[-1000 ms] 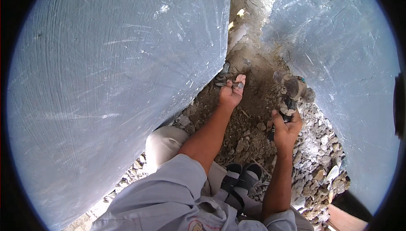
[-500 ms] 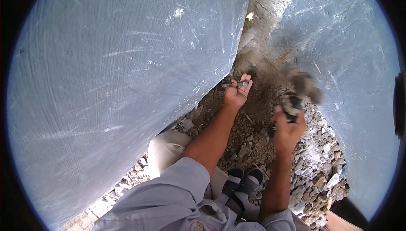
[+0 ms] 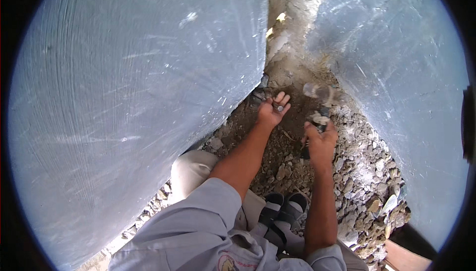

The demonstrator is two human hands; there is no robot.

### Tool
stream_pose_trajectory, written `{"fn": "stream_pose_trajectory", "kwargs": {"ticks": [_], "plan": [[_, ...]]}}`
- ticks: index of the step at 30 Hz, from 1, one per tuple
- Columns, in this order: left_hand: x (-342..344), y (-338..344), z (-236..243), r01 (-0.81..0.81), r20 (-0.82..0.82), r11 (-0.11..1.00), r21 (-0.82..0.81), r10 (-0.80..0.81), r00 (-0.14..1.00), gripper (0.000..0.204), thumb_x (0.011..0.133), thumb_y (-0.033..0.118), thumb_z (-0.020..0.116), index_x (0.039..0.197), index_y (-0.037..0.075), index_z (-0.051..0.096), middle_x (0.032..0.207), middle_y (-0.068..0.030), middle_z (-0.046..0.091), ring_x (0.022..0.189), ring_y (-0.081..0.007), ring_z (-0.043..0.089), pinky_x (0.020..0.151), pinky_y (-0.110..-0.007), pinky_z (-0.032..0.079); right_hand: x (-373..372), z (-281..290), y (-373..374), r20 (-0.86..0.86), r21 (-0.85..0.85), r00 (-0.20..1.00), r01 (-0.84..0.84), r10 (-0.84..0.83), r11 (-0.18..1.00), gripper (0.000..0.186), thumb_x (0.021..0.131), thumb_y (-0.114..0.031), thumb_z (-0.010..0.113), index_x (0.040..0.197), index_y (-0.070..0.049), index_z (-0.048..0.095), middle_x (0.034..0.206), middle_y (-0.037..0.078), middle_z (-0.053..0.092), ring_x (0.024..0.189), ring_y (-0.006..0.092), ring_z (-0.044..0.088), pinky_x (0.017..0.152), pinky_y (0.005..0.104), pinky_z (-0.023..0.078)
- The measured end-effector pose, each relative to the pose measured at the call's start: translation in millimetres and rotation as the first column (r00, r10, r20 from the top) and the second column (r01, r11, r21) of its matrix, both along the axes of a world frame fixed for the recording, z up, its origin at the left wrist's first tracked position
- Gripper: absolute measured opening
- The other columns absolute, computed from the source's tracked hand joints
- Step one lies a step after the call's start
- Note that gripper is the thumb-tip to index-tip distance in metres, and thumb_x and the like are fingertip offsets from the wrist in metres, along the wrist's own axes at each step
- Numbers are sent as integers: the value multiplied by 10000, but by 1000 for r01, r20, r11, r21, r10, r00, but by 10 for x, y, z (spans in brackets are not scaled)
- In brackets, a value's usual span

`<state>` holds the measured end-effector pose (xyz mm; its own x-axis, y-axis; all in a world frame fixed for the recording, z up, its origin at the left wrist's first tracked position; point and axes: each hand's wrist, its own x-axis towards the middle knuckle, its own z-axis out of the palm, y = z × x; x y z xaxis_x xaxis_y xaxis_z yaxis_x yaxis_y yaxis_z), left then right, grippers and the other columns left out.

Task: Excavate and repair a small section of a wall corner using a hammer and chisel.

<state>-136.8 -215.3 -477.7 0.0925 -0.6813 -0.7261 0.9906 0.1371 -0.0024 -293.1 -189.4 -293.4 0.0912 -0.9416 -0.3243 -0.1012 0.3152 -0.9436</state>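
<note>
My left hand [image 3: 269, 115] is wrapped round a metal chisel [image 3: 280, 108]. Its round struck end shows between thumb and fingers, and the other end points toward the foot of the left wall, among dirt and stones. My right hand [image 3: 323, 144] grips the dark handle of a hammer [image 3: 320, 93], with light-coloured wrapping just above my fingers. The hammer's head, smeared by motion, is a little to the right of the chisel's end and apart from it.
A grey wall [image 3: 144, 82] slants in on the left, another grey wall [image 3: 396, 67] on the right, narrowing to a corner ahead. Loose rubble [image 3: 359, 186] covers the ground at right. My feet in dark sandals [image 3: 282, 209] stand below my hands. A reddish-brown board [image 3: 404, 258] lies at lower right.
The hammer has swung down and to the left, toward the chisel, with my right hand. My left hand keeps its grip on the chisel; the whole view has shifted slightly.
</note>
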Motion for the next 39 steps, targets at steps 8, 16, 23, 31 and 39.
{"fn": "stream_pose_trajectory", "kwargs": {"ticks": [8, 16, 23, 31, 39], "plan": [[-233, 67, -362, 108, -173, 993, -53, -116, 978, 277, 1038, 256, 391, 1052, 41, 565, 1123, -189, 657, 940, -284, 653, 736, -381, 565, -378, 236, -25, -61, -147, 993, 95, -105, 985, 188, 838, -40, 666, 998, 0, 574, 731, 6, 599, 515, 69, 514, 468, 240, 416], [66, 15, -252, 168, 95, 946, 277, -201, 975, 252, 1025, 192, 387, 1112, 15, 543, 971, -154, 670, 625, -193, 568, 497, -283, 475, -640, -331, 271, -202, 2, 978, 53, -52, 999, 215, 766, -94, 714, 899, 34, 604, 611, 36, 576, 523, 102, 508, 497, 285, 425], [385, 36, -183, 367, 150, 727, 581, -538, 829, 218, 999, 122, 378, 1057, -36, 517, 860, -134, 622, 552, -136, 529, 429, -224, 429, -725, -217, 235, -288, -121, 957, -14, -21, 993, 245, 752, -109, 720, 906, 53, 620, 646, 72, 602, 571, 123, 510, 559, 310, 451], [-618, -5, 220, 604, 161, 720, 342, -678, 717, 189, 1004, 137, 379, 1048, 2, 504, 746, -104, 559, 515, -129, 453, 405, -242, 376, -1035, -282, 227, -228, -56, 969, 85, -96, 995, 276, 760, -112, 717, 954, 57, 619, 696, 41, 604, 627, 112, 513, 592, 302, 455], [209, 85, -346, 422, 140, 730, 538, -571, 809, 199, 977, 68, 388, 1101, -45, 495, 741, -79, 530, 521, -113, 427, 426, -248, 371, -977, -231, 213, -282, 16, 958, 62, -55, 998, 295, 747, -147, 721, 930, 63, 623, 679, 96, 627, 601, 144, 539, 593, 330, 469]]}}
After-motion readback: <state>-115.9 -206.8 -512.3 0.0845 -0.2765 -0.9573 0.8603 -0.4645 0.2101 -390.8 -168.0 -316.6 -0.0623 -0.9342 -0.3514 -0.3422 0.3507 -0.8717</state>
